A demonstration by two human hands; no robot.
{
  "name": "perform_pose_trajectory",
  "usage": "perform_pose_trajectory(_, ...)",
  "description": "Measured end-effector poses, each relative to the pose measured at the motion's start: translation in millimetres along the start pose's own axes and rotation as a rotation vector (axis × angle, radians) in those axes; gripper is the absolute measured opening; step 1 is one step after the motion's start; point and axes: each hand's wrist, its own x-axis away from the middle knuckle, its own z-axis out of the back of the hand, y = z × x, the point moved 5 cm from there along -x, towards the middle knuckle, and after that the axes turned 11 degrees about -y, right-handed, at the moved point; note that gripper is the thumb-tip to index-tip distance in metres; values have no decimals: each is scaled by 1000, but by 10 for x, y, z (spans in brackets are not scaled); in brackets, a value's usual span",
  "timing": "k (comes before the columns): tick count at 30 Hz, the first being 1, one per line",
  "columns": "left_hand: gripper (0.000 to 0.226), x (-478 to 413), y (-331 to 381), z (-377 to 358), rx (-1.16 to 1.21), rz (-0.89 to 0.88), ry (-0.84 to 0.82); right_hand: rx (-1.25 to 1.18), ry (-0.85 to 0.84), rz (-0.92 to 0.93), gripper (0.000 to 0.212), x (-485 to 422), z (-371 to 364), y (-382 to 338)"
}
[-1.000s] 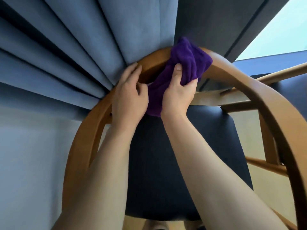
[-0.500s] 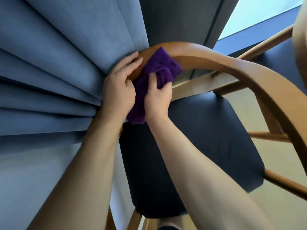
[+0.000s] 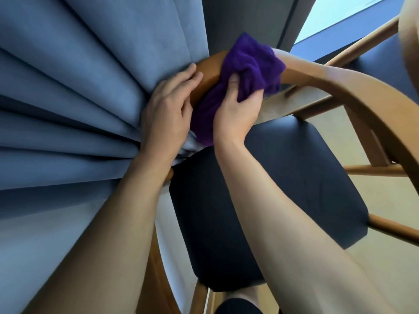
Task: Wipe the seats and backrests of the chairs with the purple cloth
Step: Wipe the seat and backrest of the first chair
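Note:
A wooden chair with a curved backrest rail (image 3: 322,75) and a dark padded seat (image 3: 283,177) stands below me. The purple cloth (image 3: 249,69) is draped over the top of the rail. My right hand (image 3: 235,109) grips the bunched cloth and presses it on the rail. My left hand (image 3: 170,107) rests with its fingers on the rail just left of the cloth, against the curtain. The cloth's lower end hangs between my two hands.
Blue pleated curtains (image 3: 79,98) hang tight against the chair's left side. A second wooden chair (image 3: 408,41) with a dark seat shows at the upper right. A window (image 3: 335,17) is behind, with beige floor (image 3: 385,268) to the right.
My right hand has slid the cloth to the right along the backrest rail. The left hand stays on the rail beside the curtain.

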Motion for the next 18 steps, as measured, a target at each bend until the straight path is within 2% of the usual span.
perform_pose_trajectory(3,38,55,-44,-27,-60,-74,4,111,-97,17,46,205,-157,87)
perform_pose_trajectory(5,36,89,-96,-23,-106,-67,10,146,-232,16,44,345,-235,204)
perform_pose_trajectory(7,37,141,-160,2,-137,-45,-4,147,-276,22,47,341,-203,249)
perform_pose_trajectory(10,40,212,-236,39,-90,-22,-48,76,-138,35,58,197,-86,181)
perform_pose_trajectory(13,40,167,-280,80,1,22,-80,22,-79,16,54,278,-180,220)
perform_pose_trajectory(15,42,133,-261,88,7,54,-98,28,-156,-15,45,493,-302,385)
perform_pose_trajectory(18,41,153,-230,102,28,60,-86,15,-379,-76,42,832,-413,652)
